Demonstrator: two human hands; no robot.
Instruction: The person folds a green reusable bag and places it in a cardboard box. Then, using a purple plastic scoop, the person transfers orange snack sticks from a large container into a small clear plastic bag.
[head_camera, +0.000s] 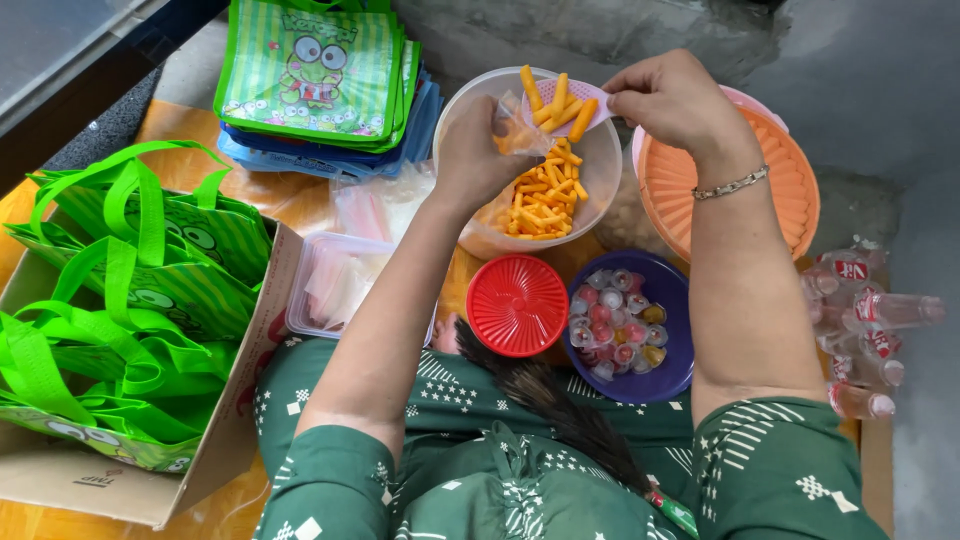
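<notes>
Cardboard box (215, 440) at left is packed with green tote bags (130, 300); a second stack of flat bags (310, 75) lies beyond it. Orange ribbed lid (750, 180) sits far right, plastic bottles (865, 320) lie beside it.

Centre: clear bowl (600, 170) of orange snack sticks (540, 195). Nearer the person, a blue bowl (675, 370) of small jelly cups (615, 320), a red lid (517, 305) just left of it, and a clear rectangular tub (335, 285) with pale pink packets.

Step in hand, as I read it: portioning sticks from the bowl into a small clear bag (515, 130).
- Right hand (670, 100) — fingers pinched shut on the handle of a pink scoop (575, 100), loaded with a few sticks, held over the bowl and angled toward the bag.
- Left hand (475, 150) — closed on the small bag, holding it over the bowl's near-left side. Can't tell how wide the bag mouth is open; the hand hides it.

Next move calls for: scoop lip at the bag mouth, mouth held open, tilt slowly. Sticks are long and loose on a shallow scoop — some could easily miss and fall. Keeping both over the bowl means spills land back in it.
</notes>
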